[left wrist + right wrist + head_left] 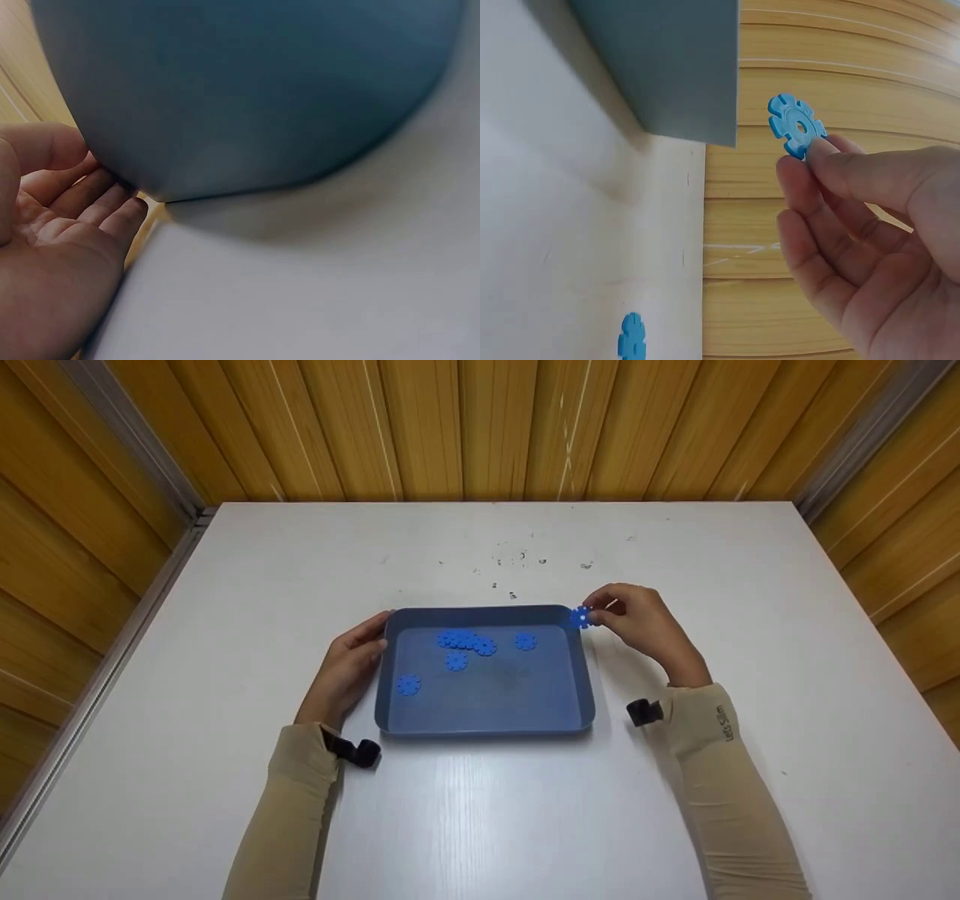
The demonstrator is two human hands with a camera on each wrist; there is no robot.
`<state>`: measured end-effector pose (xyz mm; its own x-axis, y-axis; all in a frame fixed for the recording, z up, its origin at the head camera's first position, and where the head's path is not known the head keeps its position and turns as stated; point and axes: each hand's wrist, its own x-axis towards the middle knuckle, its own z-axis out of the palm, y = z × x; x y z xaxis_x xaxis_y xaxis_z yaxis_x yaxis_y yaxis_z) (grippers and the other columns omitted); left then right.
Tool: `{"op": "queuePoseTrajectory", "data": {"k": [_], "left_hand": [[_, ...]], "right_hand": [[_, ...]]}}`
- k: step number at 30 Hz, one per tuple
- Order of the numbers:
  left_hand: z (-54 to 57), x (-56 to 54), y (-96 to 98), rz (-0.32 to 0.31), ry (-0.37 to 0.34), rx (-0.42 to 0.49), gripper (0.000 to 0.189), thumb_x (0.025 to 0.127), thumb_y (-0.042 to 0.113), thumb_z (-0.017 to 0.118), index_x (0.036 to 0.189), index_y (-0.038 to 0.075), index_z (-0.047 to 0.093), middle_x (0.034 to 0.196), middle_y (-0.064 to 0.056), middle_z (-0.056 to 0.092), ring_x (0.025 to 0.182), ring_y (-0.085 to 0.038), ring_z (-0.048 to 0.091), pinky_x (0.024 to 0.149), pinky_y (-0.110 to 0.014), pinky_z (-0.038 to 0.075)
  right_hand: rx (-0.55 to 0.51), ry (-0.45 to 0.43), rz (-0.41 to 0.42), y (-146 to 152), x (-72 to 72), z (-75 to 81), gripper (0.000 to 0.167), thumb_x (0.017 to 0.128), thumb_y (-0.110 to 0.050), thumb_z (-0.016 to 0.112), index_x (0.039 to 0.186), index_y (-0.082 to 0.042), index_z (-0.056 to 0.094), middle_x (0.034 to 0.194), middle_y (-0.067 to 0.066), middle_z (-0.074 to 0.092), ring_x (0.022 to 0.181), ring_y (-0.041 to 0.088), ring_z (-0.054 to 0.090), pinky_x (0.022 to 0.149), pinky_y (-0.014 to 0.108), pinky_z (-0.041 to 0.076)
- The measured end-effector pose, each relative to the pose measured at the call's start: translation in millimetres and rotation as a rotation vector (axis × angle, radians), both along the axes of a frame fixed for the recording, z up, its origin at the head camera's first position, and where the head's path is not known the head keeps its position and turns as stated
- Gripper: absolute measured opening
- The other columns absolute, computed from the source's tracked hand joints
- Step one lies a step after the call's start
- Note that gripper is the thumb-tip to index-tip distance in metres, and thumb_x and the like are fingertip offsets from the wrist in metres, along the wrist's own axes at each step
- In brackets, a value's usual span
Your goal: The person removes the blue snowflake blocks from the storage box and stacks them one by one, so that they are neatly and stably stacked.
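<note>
A shallow grey-blue tray (510, 712) stands on the white table, with several flat blue notched discs (409, 685) in it. Some of these overlap in a cluster (459, 640) towards the back. My left hand (341, 667) rests against the tray's left side near the back corner, thumb and fingertips touching it from outside. Between thumb and forefinger, my right hand (637, 619) pinches one blue notched disc (797, 126) with a round hole in its middle. It holds this disc beside the tray's back right corner, above the table.
Another blue notched disc (632, 337) shows at the bottom of the right wrist view, apparently on the tabletop; I cannot make it out in the head view. Wood-patterned panels (495, 431) stand behind the table (480, 817). Small dark marks (512, 595) dot the surface behind the tray.
</note>
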<state>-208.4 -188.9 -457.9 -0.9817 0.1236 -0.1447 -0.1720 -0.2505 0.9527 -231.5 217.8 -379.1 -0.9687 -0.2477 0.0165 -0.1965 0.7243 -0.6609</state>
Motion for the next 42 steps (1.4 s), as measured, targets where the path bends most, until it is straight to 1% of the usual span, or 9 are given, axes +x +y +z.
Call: {"op": "queuePoseTrajectory", "data": {"k": [5, 10, 13, 19, 22, 25, 32, 38, 42], "left_hand": [[-0.7, -0.4, -0.8, 0.002, -0.008, 0.008, 0.055, 0.092, -0.007, 0.05, 0.145, 0.007, 0.042, 0.154, -0.004, 0.038, 0.144, -0.013, 0.029, 0.119, -0.028, 0.024], [-1.3, -1.2, -0.5, 0.004, -0.005, 0.017, 0.055, 0.092, -0.008, 0.049, 0.145, 0.006, 0.041, 0.154, -0.005, 0.038, 0.145, -0.013, 0.029, 0.119, -0.028, 0.024], [-1.4, -1.2, 0.2, 0.003, 0.005, 0.025, 0.055, 0.092, -0.008, 0.048, 0.145, 0.005, 0.04, 0.154, -0.006, 0.037, 0.145, -0.014, 0.028, 0.119, -0.028, 0.024], [-1.5, -1.6, 1.0, 0.002, 0.009, 0.032, 0.055, 0.092, -0.009, 0.047, 0.145, 0.004, 0.041, 0.154, -0.006, 0.036, 0.145, -0.015, 0.029, 0.119, -0.029, 0.024], [-1.0, -1.4, 1.1, -0.002, 0.002, 0.012, 0.054, 0.092, -0.008, 0.047, 0.145, 0.005, 0.041, 0.154, -0.005, 0.037, 0.144, -0.014, 0.03, 0.119, -0.029, 0.024], [0.0, -0.8, 1.0, 0.0, -0.005, 0.007, 0.054, 0.092, -0.008, 0.047, 0.145, 0.006, 0.042, 0.153, -0.004, 0.038, 0.144, -0.013, 0.03, 0.119, -0.028, 0.024], [0.3, 0.0, -0.3, -0.001, -0.002, 0.027, 0.054, 0.093, -0.009, 0.046, 0.145, 0.005, 0.041, 0.153, -0.005, 0.038, 0.144, -0.014, 0.03, 0.119, -0.029, 0.024], [0.2, -0.7, 0.2, 0.0, 0.003, 0.04, 0.055, 0.092, -0.01, 0.046, 0.145, 0.004, 0.04, 0.154, -0.007, 0.038, 0.145, -0.015, 0.029, 0.119, -0.03, 0.024], [0.3, -0.5, 0.4, 0.002, -0.002, 0.041, 0.055, 0.092, -0.01, 0.047, 0.144, 0.005, 0.042, 0.153, -0.005, 0.039, 0.144, -0.014, 0.03, 0.119, -0.029, 0.025]], "right_hand": [[0.005, -0.009, -0.014, 10.0, 0.2, -2.9, 0.02, 0.091, -0.009, 0.063, 0.111, -0.007, 0.068, 0.105, 0.012, 0.07, 0.088, 0.023, 0.063, 0.066, 0.021, 0.05], [0.026, -0.047, -0.037, 21.0, -0.1, -5.5, 0.022, 0.092, -0.01, 0.063, 0.113, -0.006, 0.067, 0.107, 0.013, 0.069, 0.093, 0.025, 0.064, 0.069, 0.019, 0.049], [0.041, -0.062, -0.046, 28.1, -0.6, -6.9, 0.023, 0.092, -0.011, 0.062, 0.114, -0.006, 0.067, 0.109, 0.015, 0.068, 0.096, 0.027, 0.063, 0.073, 0.022, 0.049], [0.045, -0.076, -0.042, 40.1, -1.1, -11.1, 0.024, 0.093, -0.012, 0.062, 0.115, -0.004, 0.067, 0.111, 0.018, 0.066, 0.102, 0.032, 0.062, 0.087, 0.039, 0.049], [0.046, -0.096, -0.05, 45.0, -2.0, -13.9, 0.024, 0.093, -0.012, 0.061, 0.115, -0.003, 0.066, 0.112, 0.02, 0.065, 0.104, 0.034, 0.06, 0.091, 0.043, 0.048], [0.049, -0.108, -0.061, 49.2, -3.0, -16.2, 0.024, 0.093, -0.011, 0.06, 0.115, -0.002, 0.066, 0.115, 0.02, 0.064, 0.106, 0.034, 0.059, 0.093, 0.045, 0.047], [0.051, -0.149, -0.08, 56.9, -4.7, -20.6, 0.027, 0.094, -0.012, 0.059, 0.119, -0.001, 0.064, 0.121, 0.021, 0.063, 0.11, 0.035, 0.057, 0.093, 0.045, 0.047], [0.046, -0.162, -0.104, 62.6, -4.5, -24.3, 0.028, 0.094, -0.012, 0.058, 0.119, -0.001, 0.063, 0.122, 0.021, 0.062, 0.111, 0.034, 0.055, 0.092, 0.043, 0.046], [0.045, -0.175, -0.119, 65.4, -4.6, -25.6, 0.028, 0.095, -0.012, 0.058, 0.12, 0.0, 0.063, 0.122, 0.022, 0.062, 0.112, 0.034, 0.054, 0.093, 0.044, 0.045]]}}
